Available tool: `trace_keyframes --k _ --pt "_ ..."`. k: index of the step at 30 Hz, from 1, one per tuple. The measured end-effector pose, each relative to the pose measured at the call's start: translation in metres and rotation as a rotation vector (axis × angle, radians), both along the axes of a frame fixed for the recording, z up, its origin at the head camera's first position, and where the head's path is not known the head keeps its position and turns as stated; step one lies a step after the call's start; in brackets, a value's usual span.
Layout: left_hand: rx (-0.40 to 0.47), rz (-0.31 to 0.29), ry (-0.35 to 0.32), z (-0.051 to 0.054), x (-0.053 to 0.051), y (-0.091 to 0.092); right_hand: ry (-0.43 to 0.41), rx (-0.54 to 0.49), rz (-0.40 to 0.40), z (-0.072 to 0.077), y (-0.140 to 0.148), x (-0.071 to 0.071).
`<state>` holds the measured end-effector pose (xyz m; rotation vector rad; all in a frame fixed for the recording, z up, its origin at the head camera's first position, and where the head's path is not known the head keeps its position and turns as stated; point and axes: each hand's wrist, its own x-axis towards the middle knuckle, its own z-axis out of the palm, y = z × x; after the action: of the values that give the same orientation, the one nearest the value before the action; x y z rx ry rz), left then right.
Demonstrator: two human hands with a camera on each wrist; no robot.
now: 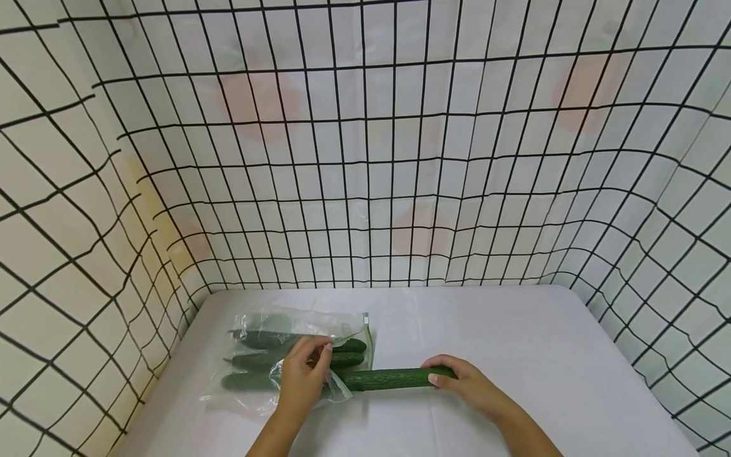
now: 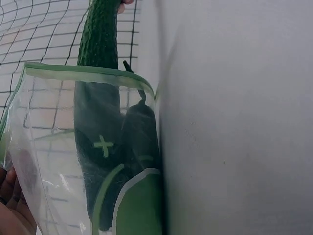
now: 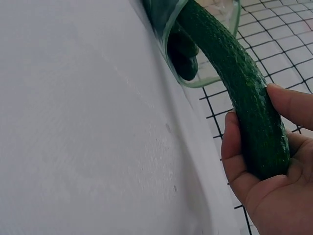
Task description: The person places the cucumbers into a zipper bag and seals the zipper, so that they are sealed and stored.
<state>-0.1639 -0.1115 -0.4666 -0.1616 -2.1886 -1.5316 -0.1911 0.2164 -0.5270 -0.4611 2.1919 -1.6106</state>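
A clear zip bag with a green-edged mouth (image 1: 320, 320) lies at the left of the white table, its opening toward the right. My left hand (image 1: 305, 371) pinches the bag's upper edge by the mouth. A long, bumpy green cucumber (image 1: 388, 379) runs out of that mouth, its left part inside the plastic. Around its right end, my right hand (image 1: 471, 386) curls fingers and thumb, also plain in the right wrist view. Two more cucumbers lie in the bag behind it; one cucumber (image 1: 348, 360) is the nearer. Green print (image 2: 102, 146) marks the bag in the left wrist view.
The white table (image 1: 514, 330) has rounded far corners. Black wire mesh (image 1: 365, 162) stands along its back and both sides, with pale sheeting (image 1: 342, 95) behind bearing faint orange shapes.
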Motion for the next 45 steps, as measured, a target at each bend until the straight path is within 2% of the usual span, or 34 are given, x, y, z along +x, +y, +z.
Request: trace_keyframes --k 10,18,27,30,34,37,41,45 --pt "0.008 -0.015 -0.01 -0.002 0.001 0.0 -0.022 -0.006 0.029 0.0 -0.022 -0.001" --pt "0.02 -0.015 -0.04 -0.004 0.0 0.0 0.0 -0.003 0.039 -0.004 -0.041 -0.002" --pt "0.003 -0.014 -0.004 -0.005 0.0 0.002 0.05 0.0 0.076 -0.006 -0.068 -0.002" --pt "-0.002 -0.008 -0.004 -0.009 -0.003 0.001 0.06 0.006 0.067 -0.007 -0.071 -0.001" --pt "-0.015 0.007 -0.022 -0.023 -0.01 -0.004 0.073 0.044 0.059 -0.007 -0.069 -0.001" --pt "-0.015 -0.007 0.0 -0.032 -0.014 -0.008 0.087 0.069 0.076 -0.008 -0.065 0.0" --pt "-0.012 -0.028 0.032 -0.035 -0.016 -0.011 0.093 0.07 0.105 -0.007 -0.06 0.001" --pt "-0.012 -0.028 0.023 -0.036 -0.015 -0.01 0.086 0.056 0.112 -0.008 -0.058 0.003"
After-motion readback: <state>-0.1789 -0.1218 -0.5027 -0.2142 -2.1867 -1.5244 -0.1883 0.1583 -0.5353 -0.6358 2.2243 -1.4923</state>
